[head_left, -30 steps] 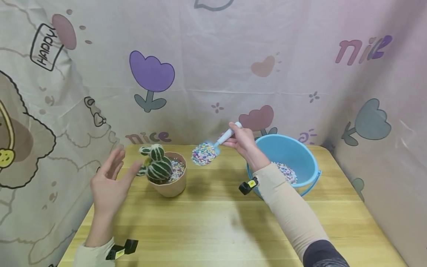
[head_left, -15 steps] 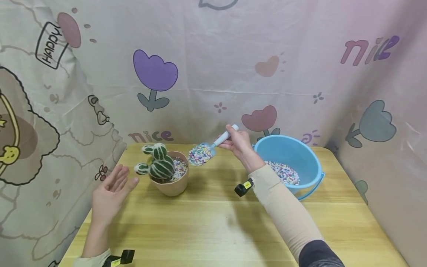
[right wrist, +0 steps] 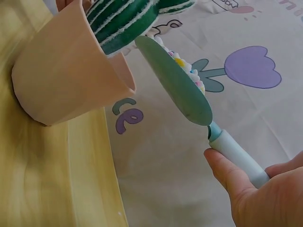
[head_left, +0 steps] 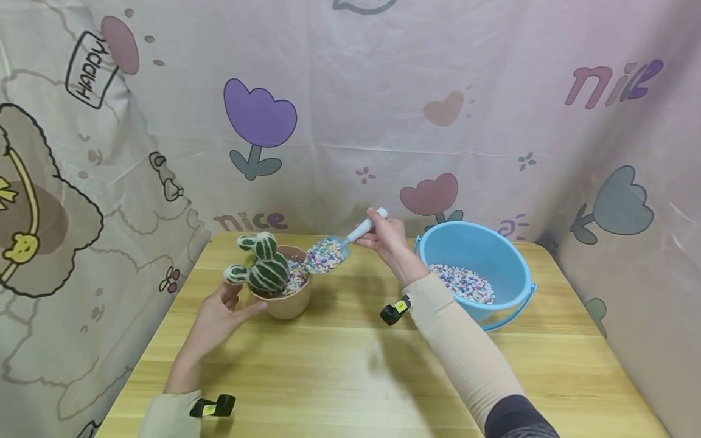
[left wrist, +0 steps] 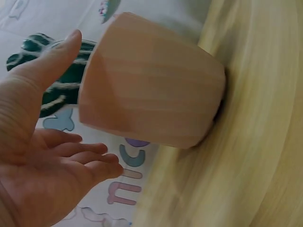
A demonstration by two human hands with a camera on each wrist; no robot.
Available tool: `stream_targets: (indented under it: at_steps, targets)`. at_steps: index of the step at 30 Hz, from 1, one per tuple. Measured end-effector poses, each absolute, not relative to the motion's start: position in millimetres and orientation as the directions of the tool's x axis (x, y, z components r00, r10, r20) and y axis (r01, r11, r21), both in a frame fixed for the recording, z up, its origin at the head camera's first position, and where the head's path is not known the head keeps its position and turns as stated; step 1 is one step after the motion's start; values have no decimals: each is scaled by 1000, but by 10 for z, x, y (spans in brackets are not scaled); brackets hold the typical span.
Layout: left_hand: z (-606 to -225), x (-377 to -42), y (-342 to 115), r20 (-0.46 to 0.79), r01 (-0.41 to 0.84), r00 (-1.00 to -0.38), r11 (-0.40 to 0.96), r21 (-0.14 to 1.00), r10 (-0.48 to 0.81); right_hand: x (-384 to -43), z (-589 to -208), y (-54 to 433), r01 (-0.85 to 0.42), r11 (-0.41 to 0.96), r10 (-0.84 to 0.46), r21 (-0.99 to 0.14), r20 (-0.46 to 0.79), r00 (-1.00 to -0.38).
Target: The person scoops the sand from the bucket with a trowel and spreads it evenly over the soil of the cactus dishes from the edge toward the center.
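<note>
My right hand grips the pale blue handle of a small hand trowel, its scoop heaped with multicoloured pebbles. In the right wrist view the trowel's tip is up by the rim of a terracotta-coloured pot. A green, white-striped cactus grows from the pot, with coloured pebbles around its base. My left hand is at the pot's left side. The left wrist view shows its fingers spread and the thumb extended near the rim, around the pot without gripping it.
A light blue bucket with a side handle stands on the right of the wooden table, multicoloured pebbles in its bottom. A printed cloth hangs behind the table and along both sides.
My left hand has come in from the left to the pot's side. The loaded trowel in my right hand has moved left and slightly down, up to the pot's rim.
</note>
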State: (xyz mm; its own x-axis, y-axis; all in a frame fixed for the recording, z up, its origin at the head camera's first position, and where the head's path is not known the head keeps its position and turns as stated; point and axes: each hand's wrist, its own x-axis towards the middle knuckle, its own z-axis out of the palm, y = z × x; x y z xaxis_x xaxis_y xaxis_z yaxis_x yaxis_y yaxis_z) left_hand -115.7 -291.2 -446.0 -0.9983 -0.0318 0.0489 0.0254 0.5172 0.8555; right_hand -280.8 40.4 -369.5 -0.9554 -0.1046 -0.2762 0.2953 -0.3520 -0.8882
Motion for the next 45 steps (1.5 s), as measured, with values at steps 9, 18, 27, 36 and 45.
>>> stream_targets:
  at_steps: [9, 18, 27, 36, 45]
  targets:
    - [-4609, -1345, -2932, 98, 114, -993, 452, 884, 59, -2787, -3745, 328, 296, -360, -104, -885, -277, -955]
    - [-4733, -1437, -2898, 201, 217, -976, 347, 913, 80, -2788, -3784, 262, 302, -362, -96, -882, -287, -953]
    - [-4749, -1424, -2806, 198, 201, -979, 313, 928, 43, -2768, -3798, 237, 292, -375, -77, -880, -284, -956]
    - [-4776, -1368, -2683, 189, 166, -981, 315, 935, -44, -2768, -3822, 219, 281, -362, -62, -889, -277, -959]
    - [-4757, -1280, -2507, 221, 158, -962, 329, 931, -162, -2754, -3822, 188, 272, -332, -73, -903, -263, -962]
